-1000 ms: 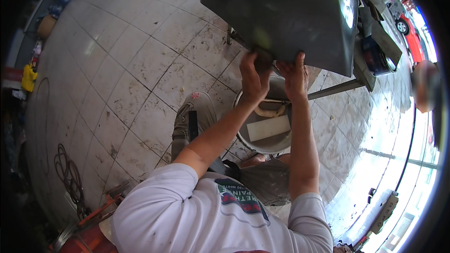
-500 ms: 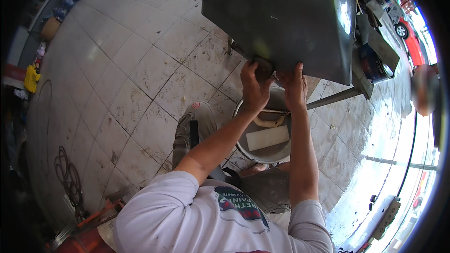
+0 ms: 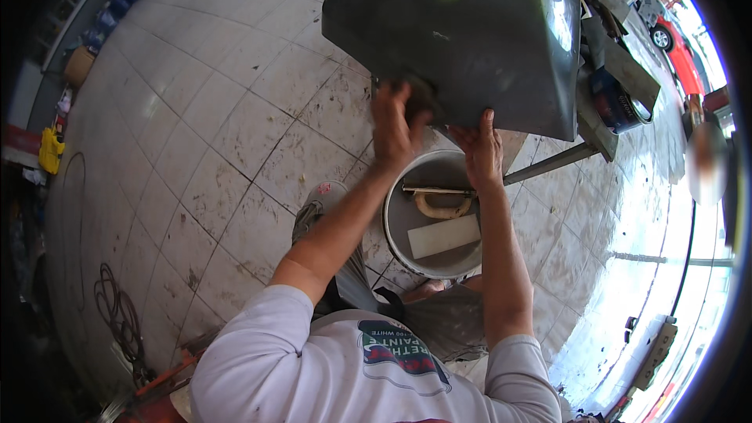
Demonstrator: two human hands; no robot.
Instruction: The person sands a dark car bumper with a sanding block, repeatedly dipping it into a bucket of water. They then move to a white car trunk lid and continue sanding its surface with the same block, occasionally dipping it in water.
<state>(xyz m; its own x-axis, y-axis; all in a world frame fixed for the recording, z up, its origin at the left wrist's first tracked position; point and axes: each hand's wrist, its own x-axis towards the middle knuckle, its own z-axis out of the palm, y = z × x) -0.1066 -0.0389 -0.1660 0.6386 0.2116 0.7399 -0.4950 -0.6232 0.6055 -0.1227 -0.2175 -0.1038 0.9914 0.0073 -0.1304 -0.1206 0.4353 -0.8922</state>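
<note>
A large dark grey car body panel (image 3: 454, 47) with a cut-out near its far end stands in front of me. My left hand (image 3: 397, 127) grips a dark sanding pad (image 3: 421, 95) against the panel's near left edge; hand and pad are smeared by motion. My right hand (image 3: 482, 149) holds the panel's near edge, its thumb lying on the upper face and the other fingers partly hidden below. Beneath my hands a round grey bucket (image 3: 389, 223) contains a pale rectangular block (image 3: 443, 236) and a float with a curved, cream-coloured handle (image 3: 443, 208).
A metal stand (image 3: 552, 163) supports the panel. At the right are a dark paint can (image 3: 615, 102) and stacked scraps. A coiled hose (image 3: 117, 309) lies on the tiled floor (image 3: 235, 133) at left, near a yellow object (image 3: 52, 142). A red car (image 3: 684, 59) stands far right.
My left hand and the pad have slid left along the panel's edge, away from my right hand. My right hand keeps its hold on the edge. The whole view has shifted slightly.
</note>
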